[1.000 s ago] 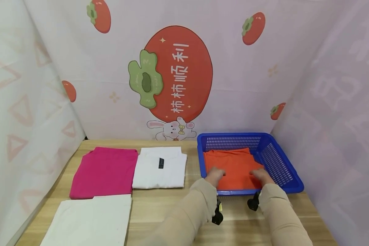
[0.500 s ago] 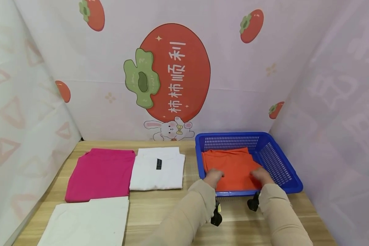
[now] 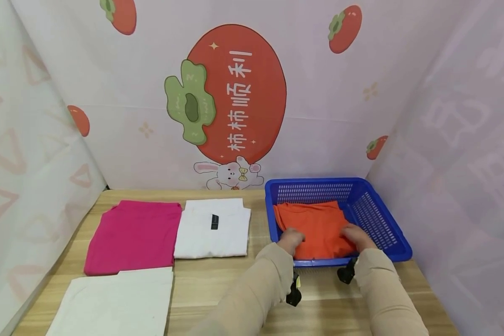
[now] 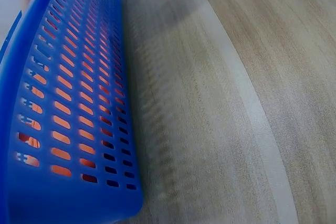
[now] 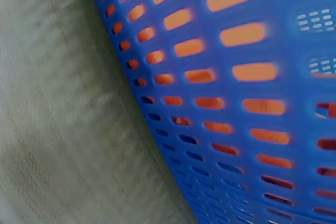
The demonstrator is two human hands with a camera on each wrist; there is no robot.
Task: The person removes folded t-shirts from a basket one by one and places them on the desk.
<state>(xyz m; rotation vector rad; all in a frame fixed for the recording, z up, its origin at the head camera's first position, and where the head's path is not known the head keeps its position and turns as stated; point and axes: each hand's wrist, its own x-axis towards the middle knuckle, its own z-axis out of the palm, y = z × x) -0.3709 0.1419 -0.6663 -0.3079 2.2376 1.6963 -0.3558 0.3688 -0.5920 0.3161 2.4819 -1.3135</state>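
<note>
A folded orange shirt [image 3: 317, 224] lies in the blue plastic basket [image 3: 315, 262] at the right of the table. My left hand [image 3: 291, 240] reaches over the basket's front rim and grips the shirt's left side, thumb on top. At the other side my right hand [image 3: 357, 235] holds the shirt's right edge, where the cloth bunches into folds. The fingertips of both hands are hidden in the cloth. Orange cloth shows through the slots of the basket wall [image 4: 79, 203] in the left wrist view, and likewise through the basket wall [image 5: 220, 87] in the right wrist view.
To the left lie a folded magenta garment [image 3: 134, 235], a folded white shirt [image 3: 214, 238] with a black label, and a folded off-white cloth [image 3: 113, 301] nearer the front. Printed curtains [image 3: 319, 98] enclose the wooden table [image 3: 210, 284] at the back and sides.
The orange shirt, smooth before, now creases and draws inward at its right edge beside the right hand. Both hands stay almost in place; the head view shifts slightly.
</note>
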